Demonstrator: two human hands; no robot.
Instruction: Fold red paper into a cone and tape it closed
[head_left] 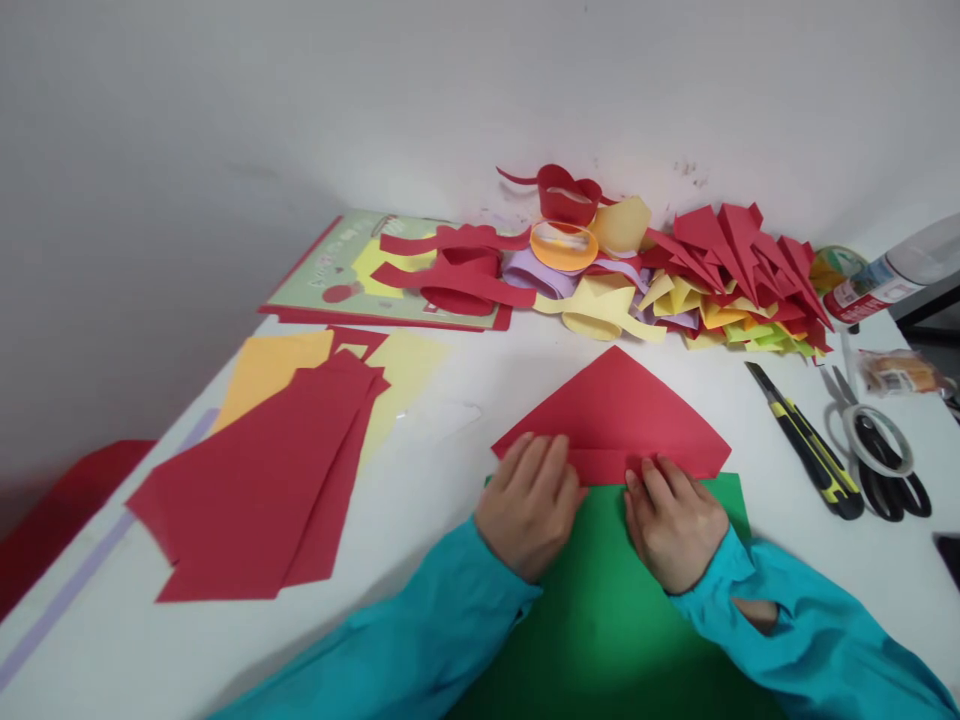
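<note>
A sheet of red paper [615, 405] lies in front of me with its point facing away and a narrow fold along its near edge. My left hand [531, 500] is closed at the left part of that folded edge, fingers pressed down on it. Farther right, my right hand [673, 515] pinches the same fold with bent fingers. Both thumbs are partly hidden. Beneath the red paper and my hands is a green sheet [622, 610].
Cut red sheets [255, 490] lie at left. Behind are a green pad [322, 270], paper rings [469, 275] and folded red pieces [731, 245]. At right are a box cutter [810, 445], scissors [885, 490], a tape roll [904, 465] and a bottle [877, 285].
</note>
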